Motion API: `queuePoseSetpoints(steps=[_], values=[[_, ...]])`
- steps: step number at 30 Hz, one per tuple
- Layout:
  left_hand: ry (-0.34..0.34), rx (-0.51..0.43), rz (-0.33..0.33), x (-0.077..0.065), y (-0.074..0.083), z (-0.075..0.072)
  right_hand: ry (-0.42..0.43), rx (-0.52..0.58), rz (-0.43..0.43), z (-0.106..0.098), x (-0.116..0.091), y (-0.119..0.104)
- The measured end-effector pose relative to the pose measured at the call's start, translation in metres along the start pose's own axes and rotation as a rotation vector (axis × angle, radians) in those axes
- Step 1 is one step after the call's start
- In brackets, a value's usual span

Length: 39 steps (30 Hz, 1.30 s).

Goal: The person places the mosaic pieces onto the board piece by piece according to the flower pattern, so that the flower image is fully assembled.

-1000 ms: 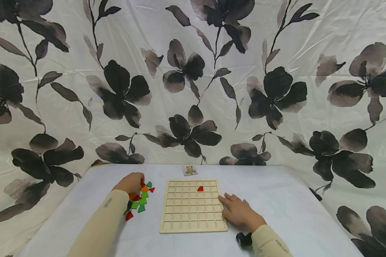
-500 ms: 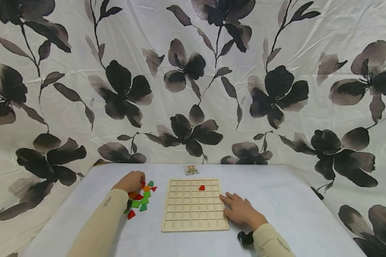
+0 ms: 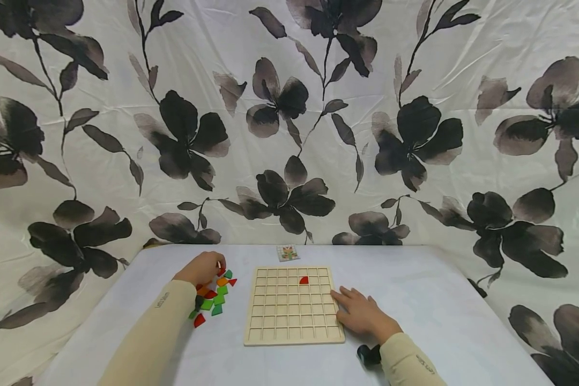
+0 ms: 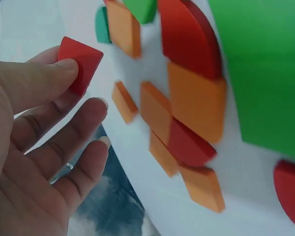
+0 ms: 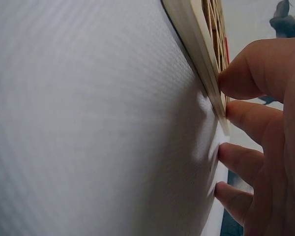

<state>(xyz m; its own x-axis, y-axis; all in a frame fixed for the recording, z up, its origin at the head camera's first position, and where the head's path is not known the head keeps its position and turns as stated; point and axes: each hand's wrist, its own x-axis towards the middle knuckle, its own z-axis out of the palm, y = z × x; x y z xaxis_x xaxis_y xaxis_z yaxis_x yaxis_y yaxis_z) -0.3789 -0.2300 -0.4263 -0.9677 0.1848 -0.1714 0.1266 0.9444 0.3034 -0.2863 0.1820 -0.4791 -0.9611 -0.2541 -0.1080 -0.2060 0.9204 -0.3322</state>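
My left hand (image 3: 201,268) pinches a flat red piece (image 4: 90,55) between thumb and index finger, over a cluster of coloured pieces on the table's left; its other fingers are loosely bent. Around it lie orange pieces (image 4: 196,101), a red curved-edged piece (image 4: 191,37) and green pieces (image 4: 270,93). My right hand (image 3: 362,312) rests at the right edge of a wooden grid board (image 3: 289,309), fingers relaxed. In the right wrist view, its thumb and index finger (image 5: 250,118) touch the board's side. One red quarter-round piece (image 3: 304,280) sits in an upper cell of the board.
A small patterned card (image 3: 288,253) lies behind the board. The white table (image 3: 405,284) ends at a floral cloth backdrop (image 3: 289,107). A dark device (image 3: 369,355) sits at the right wrist.
My left hand has shifted slightly right and away from me, and a red piece now shows at its fingertips. My right hand stays at the board's edge.
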Motion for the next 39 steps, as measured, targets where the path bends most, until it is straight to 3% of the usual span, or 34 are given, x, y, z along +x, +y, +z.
queuePoseSetpoints(steps=[9,26,39], values=[[0.039,-0.021,0.107,0.008,0.024,0.002,0.004,-0.001,0.002,0.0,0.001,0.001],[0.081,-0.075,0.225,0.021,0.071,0.007,-0.002,-0.005,0.009,-0.005,0.003,-0.004],[0.072,-0.087,0.299,0.032,0.109,0.034,-0.018,0.019,0.018,-0.002,0.0,-0.003]])
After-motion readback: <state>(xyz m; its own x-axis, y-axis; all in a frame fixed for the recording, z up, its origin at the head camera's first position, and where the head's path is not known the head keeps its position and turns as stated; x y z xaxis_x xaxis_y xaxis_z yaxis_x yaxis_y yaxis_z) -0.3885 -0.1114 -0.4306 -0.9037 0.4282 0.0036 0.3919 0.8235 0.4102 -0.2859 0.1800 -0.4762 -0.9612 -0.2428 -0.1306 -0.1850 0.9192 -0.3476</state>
